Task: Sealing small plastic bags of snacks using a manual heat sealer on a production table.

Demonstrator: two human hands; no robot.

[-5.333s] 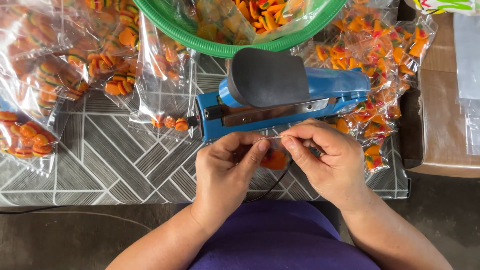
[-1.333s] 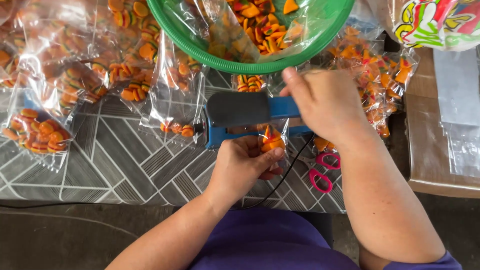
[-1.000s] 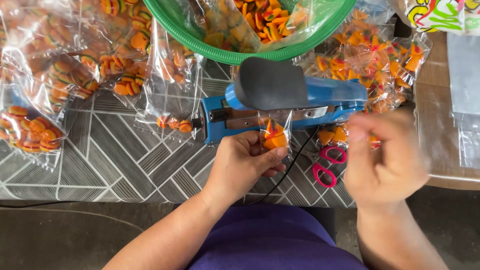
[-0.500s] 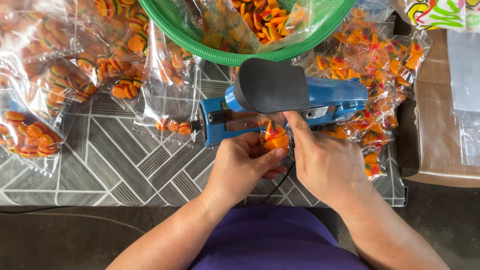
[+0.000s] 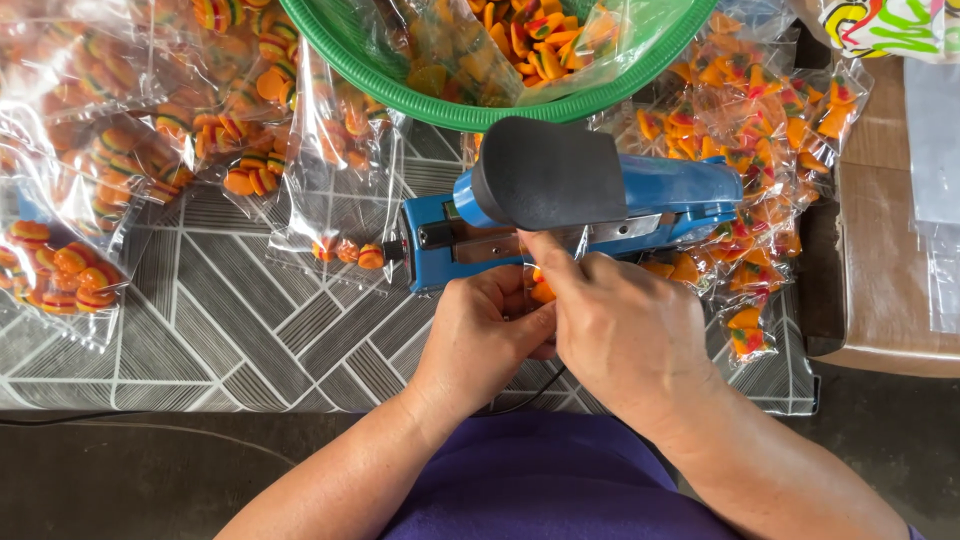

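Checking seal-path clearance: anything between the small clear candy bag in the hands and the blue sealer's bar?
Nothing visible. The small clear plastic bag of orange candies, pinched by left hand and right hand, has its top at the open blue heat sealer's bar; only the right fingers overlap it.

R hand (image 5: 625, 335) now covers candy bag (image 5: 541, 290) w/ L.

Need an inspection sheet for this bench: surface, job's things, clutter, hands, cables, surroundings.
Surface: table with grey geometric-pattern cover.
Job's things: small clear candy bag at the blue heat sealer, whose arm is raised.
Clutter: sealed candy bags left and right; green basin of loose candy.
Hands: left hand pinches the bag; right hand touches its top at the sealing bar.
Cables: black cable under the hands.
Surroundings: cardboard box at right, concrete floor.
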